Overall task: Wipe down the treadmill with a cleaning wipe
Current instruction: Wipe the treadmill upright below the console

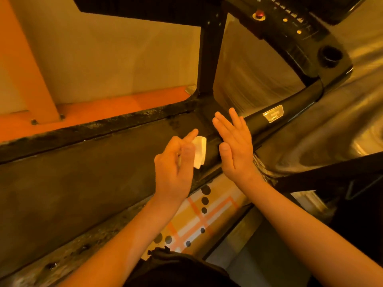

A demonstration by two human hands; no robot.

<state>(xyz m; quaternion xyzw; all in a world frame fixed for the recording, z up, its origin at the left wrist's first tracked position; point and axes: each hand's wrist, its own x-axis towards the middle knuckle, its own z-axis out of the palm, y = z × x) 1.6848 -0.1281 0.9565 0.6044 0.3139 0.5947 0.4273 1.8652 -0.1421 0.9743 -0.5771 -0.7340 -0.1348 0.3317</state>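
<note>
Treadmill (83, 172) is viewed from above: the upright (210, 59) rises at centre and the handrail (290, 104) slants toward the console (300, 38). The right hand (236, 146) is held flat over the handrail's lower end, fingers straight, nothing gripped, probably for bracing. The folded wipe (200, 151) is pinched between thumb and fingers of the left hand (176, 162), likely to present a flat face. Its long axis runs near-to-far, free end toward the upright's foot; rail contact cannot be told.

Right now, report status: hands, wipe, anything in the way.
Left hand pinching the wipe beside the treadmill handrail. Right hand open, flat over the handrail. Nothing else on it.
</note>
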